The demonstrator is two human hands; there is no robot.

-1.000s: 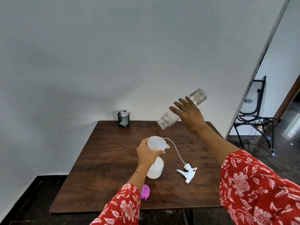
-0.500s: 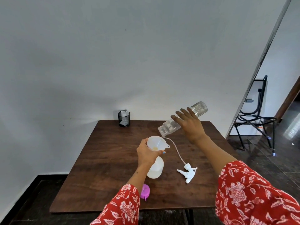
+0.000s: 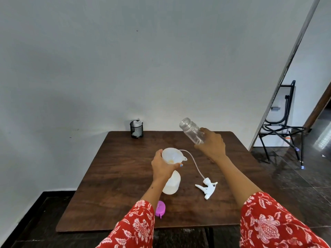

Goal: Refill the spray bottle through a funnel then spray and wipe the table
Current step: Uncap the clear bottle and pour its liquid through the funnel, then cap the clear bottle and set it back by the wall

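Observation:
A white translucent funnel (image 3: 172, 155) sits in the neck of the white spray bottle (image 3: 171, 184), which stands on the dark wooden table (image 3: 125, 169). My left hand (image 3: 162, 167) grips the funnel and bottle neck. My right hand (image 3: 212, 144) holds a clear bottle (image 3: 191, 130) above the table, to the right of the funnel, mouth tilted up and to the left; it looks empty. The white spray head (image 3: 206, 188) with its long tube lies on the table to the right of the spray bottle.
A purple cap (image 3: 160, 208) lies near the table's front edge. A black mesh cup (image 3: 136, 129) holding something white stands at the back edge against the wall. A black metal chair (image 3: 283, 126) stands on the dark floor to the right.
My right hand has lowered the clear bottle and turned it from mouth-down over the funnel to mouth-up, away to the right. My left hand has stayed on the funnel.

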